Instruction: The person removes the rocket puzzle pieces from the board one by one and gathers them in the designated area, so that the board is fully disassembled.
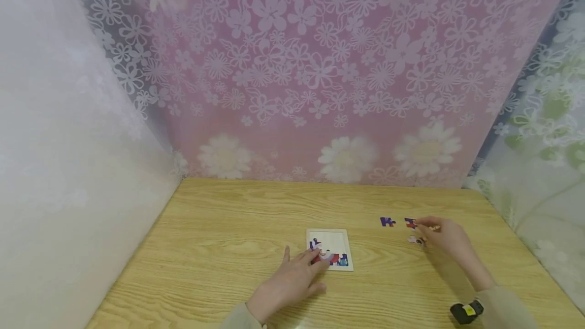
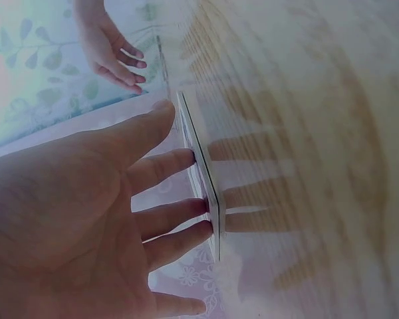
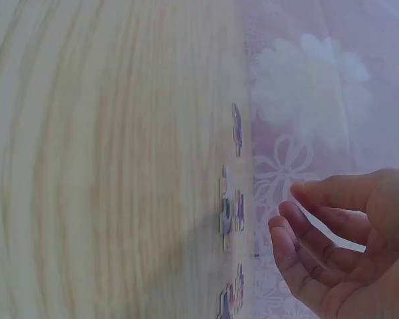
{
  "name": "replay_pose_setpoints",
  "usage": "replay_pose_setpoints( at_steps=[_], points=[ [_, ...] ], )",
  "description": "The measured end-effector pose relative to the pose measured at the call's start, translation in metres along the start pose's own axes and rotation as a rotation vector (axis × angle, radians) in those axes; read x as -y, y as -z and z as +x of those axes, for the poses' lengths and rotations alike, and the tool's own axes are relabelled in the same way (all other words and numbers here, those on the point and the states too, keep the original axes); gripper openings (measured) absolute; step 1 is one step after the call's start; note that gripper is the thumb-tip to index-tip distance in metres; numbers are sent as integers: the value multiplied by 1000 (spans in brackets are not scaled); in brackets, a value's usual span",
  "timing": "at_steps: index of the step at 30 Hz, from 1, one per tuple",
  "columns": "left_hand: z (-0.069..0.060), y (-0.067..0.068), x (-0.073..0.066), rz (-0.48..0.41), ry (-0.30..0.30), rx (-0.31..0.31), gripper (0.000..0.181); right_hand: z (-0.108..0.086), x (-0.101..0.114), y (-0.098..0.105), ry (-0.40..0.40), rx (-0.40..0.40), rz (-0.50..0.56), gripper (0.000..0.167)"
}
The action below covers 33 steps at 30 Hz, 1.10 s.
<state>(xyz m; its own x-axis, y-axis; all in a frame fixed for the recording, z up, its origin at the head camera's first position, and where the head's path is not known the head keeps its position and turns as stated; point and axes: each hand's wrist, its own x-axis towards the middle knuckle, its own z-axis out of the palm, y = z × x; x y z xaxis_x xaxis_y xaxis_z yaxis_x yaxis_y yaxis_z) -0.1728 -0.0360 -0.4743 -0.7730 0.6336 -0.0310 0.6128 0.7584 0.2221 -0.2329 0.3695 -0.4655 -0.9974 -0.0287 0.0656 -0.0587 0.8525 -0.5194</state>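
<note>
My left hand [image 1: 292, 275] rests its spread, straight fingertips on a white-framed puzzle board [image 1: 349, 250]. Joined puzzle pieces [image 1: 335, 259] line the board's lower part and left side; my fingers hide some of them. Seen edge-on in the left wrist view, the board [image 2: 201, 166] lies under the fingertips of the left hand [image 2: 86, 212]. Over loose pieces at the right hovers my right hand [image 1: 445, 237]. In the right wrist view, the right hand [image 3: 339, 246] has loosely bent fingers, with nothing visible between thumb and fingers. Close by lie a purple piece [image 1: 410, 222] and a pale piece [image 1: 415, 239].
Another purple puzzle piece [image 1: 387, 222] lies between the board and the right hand. More pieces [image 3: 227, 302] appear low in the right wrist view. The wooden table [image 1: 228, 227] meets flowered cloth walls [image 1: 283, 90] at the back and sides. A black device [image 1: 466, 311] sits by the right sleeve.
</note>
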Motion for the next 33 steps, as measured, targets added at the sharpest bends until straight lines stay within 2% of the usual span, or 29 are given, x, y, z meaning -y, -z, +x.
replay_pose_setpoints(
  at_steps=[7, 13, 23, 30, 33],
  points=[
    [2, -4, 2, -1, -4, -5, 57, -1, 18, -6, 48, -32, 79, 32],
    [1, -6, 2, 4, -10, -18, 57, 0, 34, -12, 74, -21, 132, 33],
    [-13, -5, 4, 14, -35, -34, 60, 8, 63, -33, 129, -23, 187, 30],
    [-21, -1, 6, 25, 22, -21, 61, 12, 87, -50, 148, 22, 226, 28],
    [-23, 0, 7, 34, 29, -26, 62, 15, 94, -58, 154, 43, 252, 28]
  ],
)
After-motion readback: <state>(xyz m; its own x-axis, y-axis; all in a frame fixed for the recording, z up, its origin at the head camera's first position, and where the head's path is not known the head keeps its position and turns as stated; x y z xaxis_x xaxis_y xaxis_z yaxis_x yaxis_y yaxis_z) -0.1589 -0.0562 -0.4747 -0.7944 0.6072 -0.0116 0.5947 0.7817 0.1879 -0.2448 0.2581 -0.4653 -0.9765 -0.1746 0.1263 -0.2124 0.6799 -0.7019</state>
